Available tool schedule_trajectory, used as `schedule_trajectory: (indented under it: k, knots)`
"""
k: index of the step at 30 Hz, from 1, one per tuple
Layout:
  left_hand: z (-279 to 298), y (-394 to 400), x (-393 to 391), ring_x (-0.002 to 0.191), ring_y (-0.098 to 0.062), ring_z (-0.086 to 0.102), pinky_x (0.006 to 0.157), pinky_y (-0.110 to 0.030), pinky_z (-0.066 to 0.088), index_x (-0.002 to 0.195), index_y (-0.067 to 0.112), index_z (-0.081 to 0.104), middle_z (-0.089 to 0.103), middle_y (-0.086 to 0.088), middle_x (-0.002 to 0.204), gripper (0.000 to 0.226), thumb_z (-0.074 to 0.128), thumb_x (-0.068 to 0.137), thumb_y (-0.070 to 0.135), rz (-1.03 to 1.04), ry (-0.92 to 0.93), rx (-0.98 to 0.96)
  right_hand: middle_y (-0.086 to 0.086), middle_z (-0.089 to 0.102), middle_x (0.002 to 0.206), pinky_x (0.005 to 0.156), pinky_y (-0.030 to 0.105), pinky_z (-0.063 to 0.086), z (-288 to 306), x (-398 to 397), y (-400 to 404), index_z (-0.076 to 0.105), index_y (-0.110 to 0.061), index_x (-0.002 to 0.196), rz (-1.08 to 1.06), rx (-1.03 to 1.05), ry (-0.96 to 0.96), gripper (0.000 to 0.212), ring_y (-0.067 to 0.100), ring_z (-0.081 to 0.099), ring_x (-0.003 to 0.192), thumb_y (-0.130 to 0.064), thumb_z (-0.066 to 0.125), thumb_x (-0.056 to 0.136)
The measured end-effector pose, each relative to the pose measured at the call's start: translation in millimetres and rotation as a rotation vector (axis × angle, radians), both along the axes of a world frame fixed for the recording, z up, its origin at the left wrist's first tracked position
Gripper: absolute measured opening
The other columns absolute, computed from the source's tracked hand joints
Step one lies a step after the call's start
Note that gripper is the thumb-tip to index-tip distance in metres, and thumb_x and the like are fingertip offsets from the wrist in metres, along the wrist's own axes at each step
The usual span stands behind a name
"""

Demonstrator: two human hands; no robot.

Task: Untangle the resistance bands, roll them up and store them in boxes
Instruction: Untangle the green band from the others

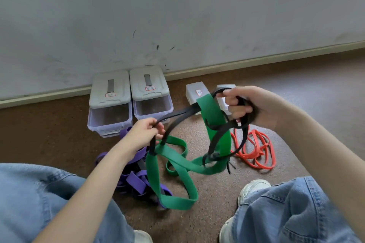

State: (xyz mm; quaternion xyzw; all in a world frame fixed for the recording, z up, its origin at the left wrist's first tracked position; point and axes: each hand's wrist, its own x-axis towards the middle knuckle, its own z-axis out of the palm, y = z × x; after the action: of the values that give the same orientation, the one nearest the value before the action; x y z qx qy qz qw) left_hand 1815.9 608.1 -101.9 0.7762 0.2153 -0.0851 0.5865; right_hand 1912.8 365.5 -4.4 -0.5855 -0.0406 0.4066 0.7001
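Note:
A thin black band (179,115) stretches between my two hands above the floor. My left hand (144,133) pinches one end of it. My right hand (243,104) grips several coiled loops of it. A wide green band (173,165) is threaded through the black one, hanging from it and trailing onto the floor. A purple band (136,180) lies bunched under my left forearm. An orange band (254,150) lies in loose loops on the floor at the right. Two clear boxes with grey lids (110,104) (151,94) stand against the wall.
Two more small white boxes (194,90) (225,87) sit on the floor behind my right hand. My knees in blue jeans and white shoes (250,189) frame the brown floor. A grey wall with a pale skirting runs behind the boxes.

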Motion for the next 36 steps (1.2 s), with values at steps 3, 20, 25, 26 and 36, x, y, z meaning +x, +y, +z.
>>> schedule_trajectory:
  k: [3,20,25,26,36]
  knots:
    - [26,-6,6,0.049,-0.009,0.058,0.049,-0.023,0.051,0.089,0.008,0.059,0.058,0.000,0.062,0.020,0.040,0.097,0.004,0.071,-0.082,-0.436,0.002,0.050,0.063,0.042,0.017,0.037,-21,-6,7,0.058,-0.002,0.088,0.196,-0.616,-0.427,0.010,0.007,0.040,0.043,-0.012,0.056,0.091]
    - [74,-35,-1,0.039,-0.001,0.035,0.036,-0.011,0.026,0.100,0.001,0.060,0.053,0.005,0.059,0.017,0.046,0.095,0.008,-0.264,-0.196,-0.569,0.002,0.063,0.079,0.062,0.018,0.049,-56,-35,37,0.059,-0.009,0.087,0.313,-0.565,-0.779,0.012,0.011,0.058,0.070,-0.018,0.054,0.093]
    - [29,-17,0,0.055,0.000,0.057,0.058,-0.014,0.048,0.099,0.013,0.063,0.064,0.002,0.072,0.013,0.055,0.093,0.022,-0.253,-0.096,0.139,-0.004,0.047,0.055,0.054,0.021,0.051,-28,-21,26,0.056,-0.006,0.083,0.000,-0.155,-0.441,0.017,0.010,0.054,0.056,-0.010,0.046,0.096]
    - [20,-16,-2,0.067,-0.002,0.062,0.069,-0.017,0.051,0.099,0.016,0.063,0.067,0.000,0.081,0.014,0.056,0.092,0.026,-0.340,-0.044,0.204,-0.005,0.045,0.053,0.051,0.021,0.049,-23,-20,27,0.056,-0.007,0.083,-0.035,-0.076,-0.419,0.018,0.011,0.054,0.057,-0.010,0.045,0.096]
    - [62,-28,8,0.036,0.000,0.029,0.034,-0.010,0.026,0.085,0.014,0.068,0.051,0.004,0.060,0.028,0.047,0.094,0.030,-0.111,-0.243,-0.640,0.003,0.038,0.050,0.043,0.022,0.031,-22,-17,25,0.060,0.001,0.083,0.150,-0.474,-0.643,0.040,0.013,0.034,0.043,-0.027,0.037,0.100]
